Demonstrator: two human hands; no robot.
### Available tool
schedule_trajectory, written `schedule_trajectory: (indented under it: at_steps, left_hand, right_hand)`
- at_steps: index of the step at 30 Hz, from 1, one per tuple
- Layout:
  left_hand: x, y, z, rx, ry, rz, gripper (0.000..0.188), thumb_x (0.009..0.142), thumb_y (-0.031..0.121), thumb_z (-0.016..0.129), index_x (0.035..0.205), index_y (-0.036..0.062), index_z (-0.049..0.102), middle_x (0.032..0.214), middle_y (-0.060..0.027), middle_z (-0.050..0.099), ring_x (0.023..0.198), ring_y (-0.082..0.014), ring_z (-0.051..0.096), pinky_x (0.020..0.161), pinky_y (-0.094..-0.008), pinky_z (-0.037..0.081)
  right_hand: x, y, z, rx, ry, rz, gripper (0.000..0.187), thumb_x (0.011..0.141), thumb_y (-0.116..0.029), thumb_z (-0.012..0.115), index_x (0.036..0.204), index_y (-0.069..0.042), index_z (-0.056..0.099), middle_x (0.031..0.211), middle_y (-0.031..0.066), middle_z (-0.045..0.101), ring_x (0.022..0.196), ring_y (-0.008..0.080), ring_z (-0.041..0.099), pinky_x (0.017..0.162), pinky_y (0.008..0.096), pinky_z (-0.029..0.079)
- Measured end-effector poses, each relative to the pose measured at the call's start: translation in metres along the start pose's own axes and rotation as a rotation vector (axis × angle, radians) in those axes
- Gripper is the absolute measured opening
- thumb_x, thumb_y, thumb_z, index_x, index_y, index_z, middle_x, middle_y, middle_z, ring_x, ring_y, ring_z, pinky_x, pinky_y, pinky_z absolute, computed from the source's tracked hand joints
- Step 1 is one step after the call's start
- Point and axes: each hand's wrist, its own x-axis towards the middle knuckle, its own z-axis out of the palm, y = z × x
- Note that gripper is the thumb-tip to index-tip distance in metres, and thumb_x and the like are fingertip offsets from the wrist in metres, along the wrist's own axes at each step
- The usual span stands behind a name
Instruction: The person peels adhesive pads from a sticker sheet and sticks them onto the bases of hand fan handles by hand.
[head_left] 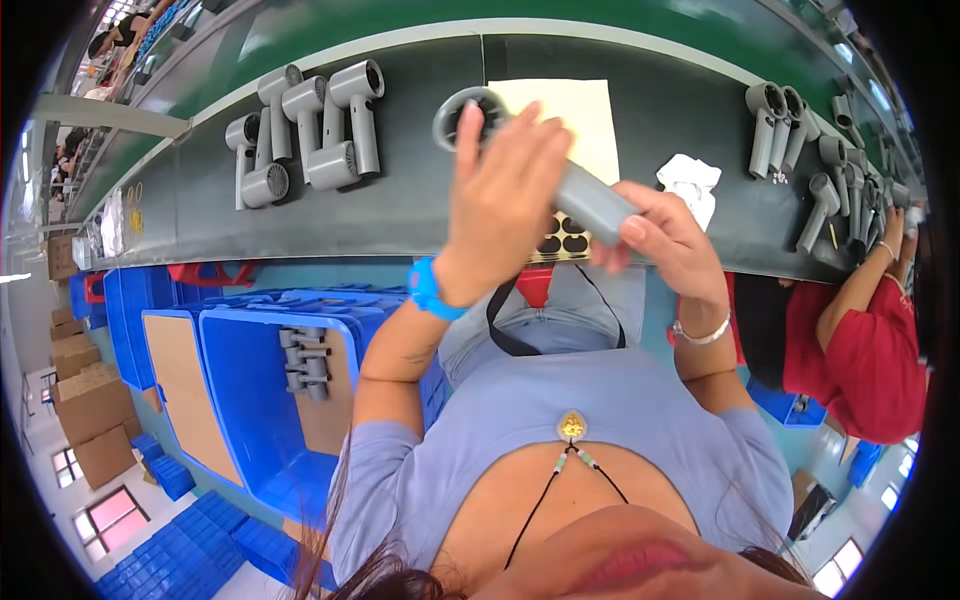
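A grey hair dryer (592, 203) is held above the table, its round head to the left and its handle slanting down to the right. My right hand (675, 235) grips the handle's end between thumb and fingers. My left hand (505, 185) lies over the head and neck with its fingers stretched out, partly covering the round opening. Beneath my hands is a pale yellow sheet (595, 115). Near the table's front edge, dark round stickers (574, 243) show on a sheet, partly hidden by the dryer and my hands.
Several grey dryers (305, 110) stand and lie on the dark table (400, 205) at left, with more dryers (768, 120) at right. A crumpled white cloth (690, 182) lies right of my hands. Blue crates (270, 400) stand left of me. A person in red (865, 340) works at right.
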Motion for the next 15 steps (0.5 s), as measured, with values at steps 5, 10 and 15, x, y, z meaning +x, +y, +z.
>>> schedule_trajectory:
  at_steps: [5, 10, 15]
  left_hand:
    - [-0.020, -0.048, -0.025, -1.091, 0.152, -0.995, 0.026, 0.095, 0.021, 0.059, 0.103, -0.0026, 0.056, 0.073, -0.0136, 0.064, 0.065, -0.0225, 0.067, 0.057, -0.0297, 0.054]
    - [-0.047, -0.066, -0.004, -1.628, 0.058, -1.187, 0.037, 0.097, 0.032, 0.052, 0.105, -0.0038, 0.057, 0.103, -0.0206, 0.065, 0.067, -0.0233, 0.069, 0.061, -0.0322, 0.058]
    - [-0.042, -0.075, 0.023, -1.733, 0.031, -1.204, 0.041, 0.096, 0.032, 0.054, 0.111, -0.0059, 0.058, 0.117, -0.0207, 0.061, 0.068, -0.0246, 0.070, 0.063, -0.0343, 0.059]
  right_hand:
    - [0.069, 0.039, 0.005, -0.437, 0.216, -0.032, 0.028, 0.097, -0.020, 0.054, 0.117, -0.001, 0.061, 0.096, 0.0087, 0.067, 0.085, 0.0125, 0.064, 0.070, 0.0264, 0.050]
    - [0.114, 0.101, 0.009, -0.892, 0.471, -0.181, 0.020, 0.087, -0.014, 0.065, 0.102, -0.001, 0.063, 0.094, 0.0119, 0.060, 0.081, 0.0218, 0.064, 0.073, 0.0332, 0.051]
    - [0.118, 0.101, 0.014, -0.901, 0.444, -0.141, 0.018, 0.083, -0.011, 0.067, 0.097, -0.001, 0.061, 0.092, 0.0116, 0.057, 0.081, 0.0243, 0.063, 0.074, 0.0341, 0.050]
